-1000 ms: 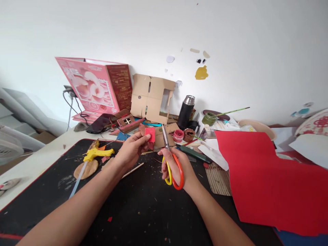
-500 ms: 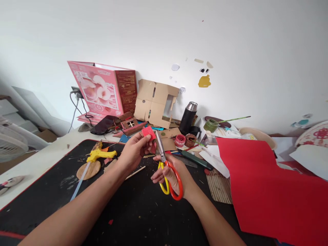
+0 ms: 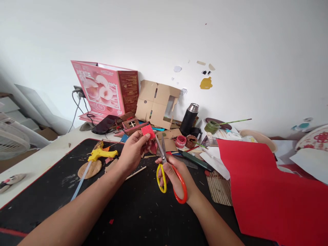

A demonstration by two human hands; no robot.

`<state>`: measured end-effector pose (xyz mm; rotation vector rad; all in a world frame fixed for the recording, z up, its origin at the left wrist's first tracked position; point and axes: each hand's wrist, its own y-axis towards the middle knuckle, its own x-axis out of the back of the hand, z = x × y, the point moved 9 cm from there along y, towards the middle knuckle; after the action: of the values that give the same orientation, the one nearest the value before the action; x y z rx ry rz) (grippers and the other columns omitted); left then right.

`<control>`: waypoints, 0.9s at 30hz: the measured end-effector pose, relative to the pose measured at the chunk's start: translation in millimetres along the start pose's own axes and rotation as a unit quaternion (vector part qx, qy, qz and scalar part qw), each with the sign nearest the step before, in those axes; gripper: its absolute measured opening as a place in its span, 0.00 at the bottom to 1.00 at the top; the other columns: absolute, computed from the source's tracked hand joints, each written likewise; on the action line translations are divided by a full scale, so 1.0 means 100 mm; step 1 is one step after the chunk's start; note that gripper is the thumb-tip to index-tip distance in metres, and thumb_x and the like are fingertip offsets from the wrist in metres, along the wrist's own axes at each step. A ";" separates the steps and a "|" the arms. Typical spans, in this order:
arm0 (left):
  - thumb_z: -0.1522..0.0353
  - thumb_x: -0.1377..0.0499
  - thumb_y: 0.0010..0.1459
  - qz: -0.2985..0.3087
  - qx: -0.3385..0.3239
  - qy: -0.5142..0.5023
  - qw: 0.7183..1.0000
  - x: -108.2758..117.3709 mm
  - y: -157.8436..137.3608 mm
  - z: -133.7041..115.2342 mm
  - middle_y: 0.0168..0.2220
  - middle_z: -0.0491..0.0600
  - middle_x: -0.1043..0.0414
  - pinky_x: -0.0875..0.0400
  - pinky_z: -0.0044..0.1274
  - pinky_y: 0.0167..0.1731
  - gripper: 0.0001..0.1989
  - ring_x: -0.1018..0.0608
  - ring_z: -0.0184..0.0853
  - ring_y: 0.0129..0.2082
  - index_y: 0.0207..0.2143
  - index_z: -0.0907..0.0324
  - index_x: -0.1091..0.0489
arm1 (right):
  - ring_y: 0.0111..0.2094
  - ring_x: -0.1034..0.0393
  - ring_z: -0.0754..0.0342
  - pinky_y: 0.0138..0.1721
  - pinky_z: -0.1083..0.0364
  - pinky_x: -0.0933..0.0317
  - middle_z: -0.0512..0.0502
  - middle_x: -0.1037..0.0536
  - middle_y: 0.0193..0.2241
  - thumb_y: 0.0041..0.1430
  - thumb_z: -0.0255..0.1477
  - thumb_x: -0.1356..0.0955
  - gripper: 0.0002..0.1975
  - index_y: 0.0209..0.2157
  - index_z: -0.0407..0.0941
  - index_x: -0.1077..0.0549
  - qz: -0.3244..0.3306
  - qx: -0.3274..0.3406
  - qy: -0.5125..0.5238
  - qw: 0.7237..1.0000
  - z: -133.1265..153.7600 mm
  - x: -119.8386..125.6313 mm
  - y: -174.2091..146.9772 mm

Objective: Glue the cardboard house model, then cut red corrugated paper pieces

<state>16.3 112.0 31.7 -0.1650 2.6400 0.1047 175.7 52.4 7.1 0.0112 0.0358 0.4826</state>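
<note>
Between the thumb and fingers of my left hand [image 3: 133,147] is a small piece of red corrugated paper [image 3: 148,132], its ridged face towards me. My right hand [image 3: 176,174] holds scissors [image 3: 163,155] with one yellow and one red-orange handle. Their blades are parted and point up and away, the tips close to the paper's right edge. Whether a blade touches the paper I cannot tell. Below both hands lies a black mat [image 3: 138,212] with a small red scrap [image 3: 111,221] on it.
At left, a yellow glue gun [image 3: 99,152] lies by a wooden disc [image 3: 93,169]. Behind stand a pink box [image 3: 102,89], cut cardboard [image 3: 159,102] and a black flask [image 3: 189,119]. Paint jars [image 3: 180,141] and a green cutter [image 3: 196,160] sit right of centre. A large red sheet [image 3: 269,198] covers the right side.
The scissors have opened wider, their blades and handles spreading apart. My left hand has tilted the red paper slightly. The whole view has shifted a little.
</note>
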 end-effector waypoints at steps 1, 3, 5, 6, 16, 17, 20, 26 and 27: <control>0.58 0.21 0.46 -0.001 -0.005 0.005 1.000 0.00 -0.01 -0.01 0.25 0.43 0.25 0.37 0.17 0.22 0.23 0.28 0.26 0.22 0.34 0.59 0.27 | 0.23 0.27 0.54 0.27 0.55 0.33 0.49 0.25 0.30 0.66 0.62 0.31 0.35 0.51 0.43 0.25 -0.009 0.002 -0.001 1.000 0.00 0.02 0.00; 0.58 0.22 0.48 0.000 -0.020 0.017 1.000 0.00 -0.02 -0.05 0.24 0.43 0.26 0.37 0.18 0.21 0.22 0.28 0.27 0.21 0.34 0.59 0.28 | 0.23 0.27 0.54 0.27 0.55 0.32 0.49 0.25 0.30 0.67 0.61 0.31 0.33 0.50 0.44 0.25 -0.027 0.004 -0.010 1.000 -0.01 0.05 0.00; 0.57 0.23 0.50 0.009 -0.034 0.033 0.999 -0.02 -0.04 -0.08 0.23 0.42 0.26 0.38 0.18 0.20 0.21 0.28 0.27 0.20 0.34 0.58 0.29 | 0.23 0.27 0.54 0.26 0.55 0.32 0.49 0.25 0.29 0.67 0.60 0.31 0.33 0.49 0.43 0.25 -0.049 0.010 -0.038 0.998 -0.01 0.08 0.00; 0.57 0.24 0.51 0.016 -0.040 0.039 0.998 -0.04 -0.04 -0.09 0.23 0.42 0.26 0.38 0.19 0.19 0.21 0.28 0.27 0.19 0.34 0.58 0.29 | 0.22 0.27 0.54 0.25 0.56 0.33 0.49 0.25 0.29 0.67 0.60 0.32 0.32 0.48 0.43 0.24 -0.057 0.013 -0.053 0.997 -0.01 0.09 -0.01; 0.55 0.25 0.55 0.070 -0.044 0.094 0.992 -0.18 -0.15 -0.07 0.23 0.43 0.24 0.36 0.20 0.17 0.21 0.27 0.30 0.17 0.39 0.57 0.28 | 0.20 0.28 0.55 0.22 0.57 0.35 0.50 0.25 0.26 0.68 0.59 0.32 0.28 0.39 0.46 0.27 -0.058 0.023 -0.115 0.991 0.01 0.04 -0.01; 0.55 0.25 0.55 0.074 -0.043 0.096 0.992 -0.19 -0.15 -0.07 0.23 0.43 0.23 0.36 0.20 0.17 0.21 0.26 0.30 0.17 0.39 0.57 0.28 | 0.20 0.28 0.55 0.22 0.57 0.35 0.50 0.25 0.26 0.69 0.59 0.32 0.28 0.37 0.46 0.28 -0.057 0.023 -0.115 0.991 0.01 0.04 -0.02; 0.54 0.25 0.54 0.077 -0.038 0.095 0.992 -0.20 -0.16 -0.07 0.23 0.43 0.23 0.36 0.20 0.16 0.22 0.26 0.30 0.17 0.39 0.57 0.29 | 0.20 0.28 0.55 0.22 0.57 0.35 0.50 0.25 0.26 0.68 0.59 0.32 0.28 0.38 0.47 0.29 -0.058 0.021 -0.112 0.992 0.00 0.05 -0.02; 0.54 0.24 0.53 0.088 -0.024 0.089 0.992 -0.22 -0.16 -0.05 0.20 0.42 0.25 0.37 0.20 0.15 0.22 0.27 0.30 0.15 0.38 0.56 0.29 | 0.20 0.28 0.55 0.22 0.57 0.36 0.50 0.25 0.26 0.68 0.59 0.32 0.28 0.36 0.47 0.31 -0.062 0.017 -0.113 0.992 0.00 0.06 -0.02; 0.55 0.24 0.53 0.090 -0.023 0.089 0.992 -0.22 -0.16 -0.05 0.20 0.42 0.25 0.37 0.20 0.15 0.22 0.27 0.30 0.15 0.37 0.56 0.29 | 0.20 0.28 0.55 0.22 0.57 0.36 0.50 0.25 0.26 0.69 0.59 0.32 0.27 0.35 0.47 0.32 -0.064 0.016 -0.113 0.991 0.00 0.06 -0.02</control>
<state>35.4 97.3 46.0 0.0519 2.8270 0.2210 181.8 53.4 6.6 0.0950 -0.1763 0.3507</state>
